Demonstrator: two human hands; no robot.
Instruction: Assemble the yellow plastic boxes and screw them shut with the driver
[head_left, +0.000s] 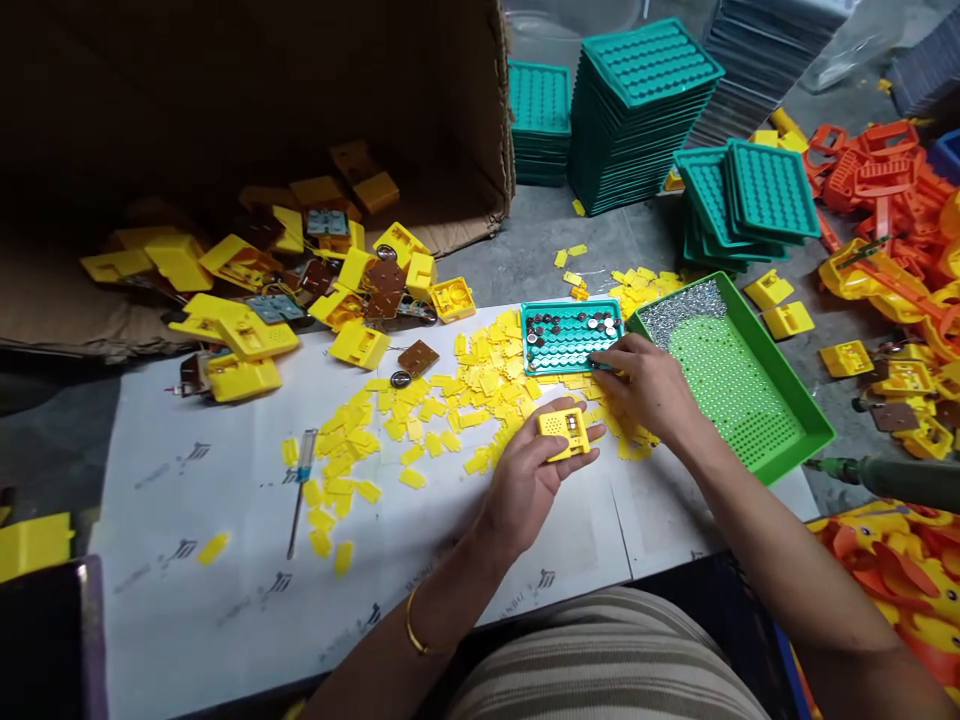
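My left hand (525, 475) grips a small yellow plastic casing (562, 434), its speaker holes and an open battery compartment facing up. Small silvery round parts show inside that compartment. Over the lower right corner of a teal ribbed tray (555, 350), my right hand (649, 385) has its fingertips pinched together. What they hold, if anything, is too small to make out. Loose button cells (555, 322), dark and silvery, lie in the tray's grooves. Around the tray spreads a heap of small yellow plastic covers (487, 370).
A green perforated basket (780, 400) holds small silver screws (686, 308). A screwdriver (301, 490) lies at left. Yellow casings with circuit boards (247, 330) spill from a cardboard box (480, 130). Stacked teal trays (645, 110) stand behind. An electric screwdriver (885, 478) juts in at right.
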